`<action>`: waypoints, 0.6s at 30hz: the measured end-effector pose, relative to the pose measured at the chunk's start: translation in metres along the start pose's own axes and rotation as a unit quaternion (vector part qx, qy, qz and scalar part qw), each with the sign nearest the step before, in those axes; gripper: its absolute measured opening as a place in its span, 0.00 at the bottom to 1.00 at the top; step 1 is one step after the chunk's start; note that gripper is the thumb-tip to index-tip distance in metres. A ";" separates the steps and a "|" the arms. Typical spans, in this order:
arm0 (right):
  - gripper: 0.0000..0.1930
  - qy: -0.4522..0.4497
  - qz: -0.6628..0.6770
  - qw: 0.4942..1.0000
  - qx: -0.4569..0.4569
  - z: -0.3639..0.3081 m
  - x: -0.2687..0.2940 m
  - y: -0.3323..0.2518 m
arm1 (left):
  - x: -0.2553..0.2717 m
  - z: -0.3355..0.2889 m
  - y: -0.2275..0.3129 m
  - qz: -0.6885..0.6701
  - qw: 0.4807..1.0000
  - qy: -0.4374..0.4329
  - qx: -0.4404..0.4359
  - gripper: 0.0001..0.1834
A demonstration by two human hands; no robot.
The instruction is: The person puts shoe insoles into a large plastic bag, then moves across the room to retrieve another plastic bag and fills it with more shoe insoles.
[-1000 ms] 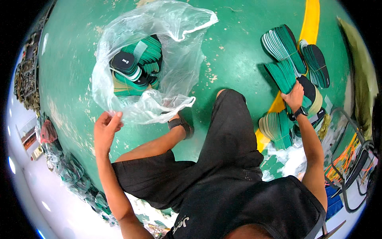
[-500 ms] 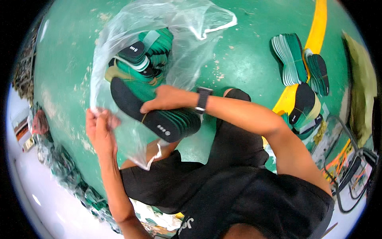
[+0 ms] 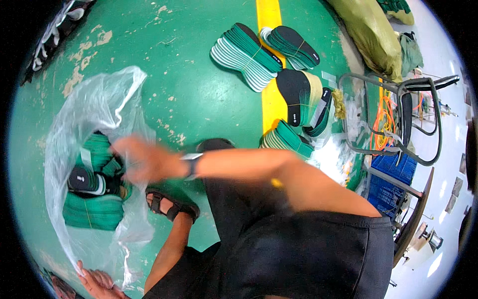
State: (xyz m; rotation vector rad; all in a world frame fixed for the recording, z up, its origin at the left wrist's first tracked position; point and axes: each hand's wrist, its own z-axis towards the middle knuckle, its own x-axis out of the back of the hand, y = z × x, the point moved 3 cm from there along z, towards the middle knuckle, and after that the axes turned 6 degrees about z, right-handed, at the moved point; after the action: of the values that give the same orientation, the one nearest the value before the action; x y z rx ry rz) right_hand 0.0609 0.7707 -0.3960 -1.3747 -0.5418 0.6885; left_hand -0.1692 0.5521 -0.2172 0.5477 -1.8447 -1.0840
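A clear plastic bag (image 3: 59, 149) lies on the floor at left, its mouth edged with a white strip. Inside are several bundles of shoe insoles: a green bundle (image 3: 94, 213) bound with a thin band, a black-topped bundle (image 3: 87, 180), and more green ones behind. My left hand (image 3: 98, 285), low at the frame's edge, pinches the bag's near rim. By the bag's right side, my right hand (image 3: 147, 160) is blurred by motion, fingers apart and nothing visible between them.
More insole bundles lie on the floor to the right: a white-edged bundle (image 3: 245, 57), a black-topped bundle (image 3: 294, 97) and others along the yellow line (image 3: 269, 15). Farther right stand a metal-framed chair (image 3: 406, 114), orange cord (image 3: 383, 124) and an olive sack (image 3: 371, 32).
My right hand has let go of the black and green insole bundle, now in the bag, and has drawn back. The view has swung right; my left hand still holds the bag's rim.
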 end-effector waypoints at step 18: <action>0.48 0.202 -0.568 0.689 -0.401 -0.100 0.414 0.111 | -0.002 0.022 -0.009 0.098 0.994 0.056 0.010 0.15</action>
State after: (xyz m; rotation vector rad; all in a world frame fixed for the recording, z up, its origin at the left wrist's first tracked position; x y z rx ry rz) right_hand 0.4054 1.0047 -0.5383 -1.5403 -1.2368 -0.9859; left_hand -0.1878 0.5589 -0.2303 0.4208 -1.7721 -0.8875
